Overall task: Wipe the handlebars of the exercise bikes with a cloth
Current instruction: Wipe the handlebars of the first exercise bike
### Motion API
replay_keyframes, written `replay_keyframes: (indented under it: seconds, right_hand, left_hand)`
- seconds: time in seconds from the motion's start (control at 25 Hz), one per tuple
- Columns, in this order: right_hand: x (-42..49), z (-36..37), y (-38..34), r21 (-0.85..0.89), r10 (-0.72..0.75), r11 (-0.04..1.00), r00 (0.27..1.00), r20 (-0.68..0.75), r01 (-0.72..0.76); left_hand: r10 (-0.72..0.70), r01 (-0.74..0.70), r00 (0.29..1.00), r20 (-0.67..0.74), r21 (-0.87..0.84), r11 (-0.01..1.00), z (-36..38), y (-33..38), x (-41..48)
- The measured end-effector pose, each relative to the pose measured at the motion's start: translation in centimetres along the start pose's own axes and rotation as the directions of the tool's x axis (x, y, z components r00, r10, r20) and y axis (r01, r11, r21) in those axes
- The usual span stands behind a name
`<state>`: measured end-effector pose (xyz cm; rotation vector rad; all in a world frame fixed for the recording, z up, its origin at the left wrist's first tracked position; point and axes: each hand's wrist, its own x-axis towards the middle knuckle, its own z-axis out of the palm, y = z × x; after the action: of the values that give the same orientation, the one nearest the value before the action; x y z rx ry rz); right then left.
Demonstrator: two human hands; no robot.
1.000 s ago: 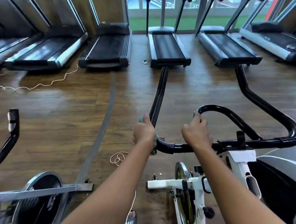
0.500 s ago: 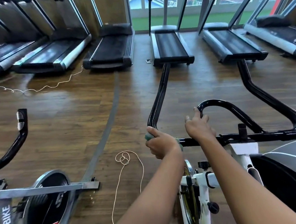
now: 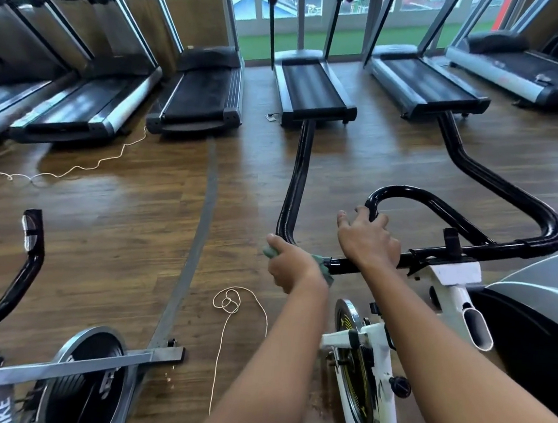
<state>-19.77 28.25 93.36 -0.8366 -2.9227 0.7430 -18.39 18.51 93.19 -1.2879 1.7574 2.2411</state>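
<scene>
Black tubular steel handlebars [image 3: 295, 178] of a white-framed exercise bike [image 3: 456, 273] fill the centre of a view looking down from a person's head. Two bare forearms reach forward to them.

The left hand [image 3: 291, 266] grips a small pale green cloth [image 3: 326, 267] around the handlebar's left bend, where the crossbar turns forward into the long left arm. Its fingers [image 3: 276, 240] are curled tightly round cloth and tube together, and bits of green show on either side of them.

The right hand [image 3: 368, 241] lies on the crossbar just right of the left hand's fingers. Its fingers [image 3: 362, 213] are loosely spread, with the tips touching the bend of the inner black loop; I cannot tell whether they wrap under it.

Below the fingers hangs the bike's black flywheel with yellow markings [image 3: 355, 365]. Below and left of them, a thin white cord [image 3: 228, 303] lies looped on the brown wooden plank floor [image 3: 115, 229]. Far left of the fingers stands a second bike with a silver-rimmed flywheel [image 3: 84, 380] and a curved black handlebar [image 3: 22, 275]. Well beyond the fingers, a row of black and grey treadmills [image 3: 311, 88] faces glass windows.
</scene>
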Motion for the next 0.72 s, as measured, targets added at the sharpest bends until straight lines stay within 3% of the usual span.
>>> replay_keyframes:
  seconds: [0.16,0.32,0.52,0.72]
  right_hand:
    - [0.5,-0.9,0.4,0.048,-0.008,0.999,0.994,0.112,0.003]
    - [0.6,-1.2,0.5,0.032,-0.014,0.999,0.987,0.163,0.009]
    - [0.0,-1.0,0.3,0.001,-0.008,1.0,0.991,0.132,0.008]
    - [0.6,-0.6,-0.1,0.043,0.052,0.997,0.993,0.109,-0.057]
  left_hand:
    - [-0.035,0.039,0.999,0.037,-0.096,0.995,0.5,-1.2,-1.8]
    - [0.08,-0.081,0.997,0.017,0.115,0.99,0.2,0.0,2.1]
    - [0.133,-0.272,0.937,0.323,0.437,0.857,0.2,3.5,6.2]
    - [0.159,-0.501,0.83,0.535,0.589,0.634,1.6,6.6,7.1]
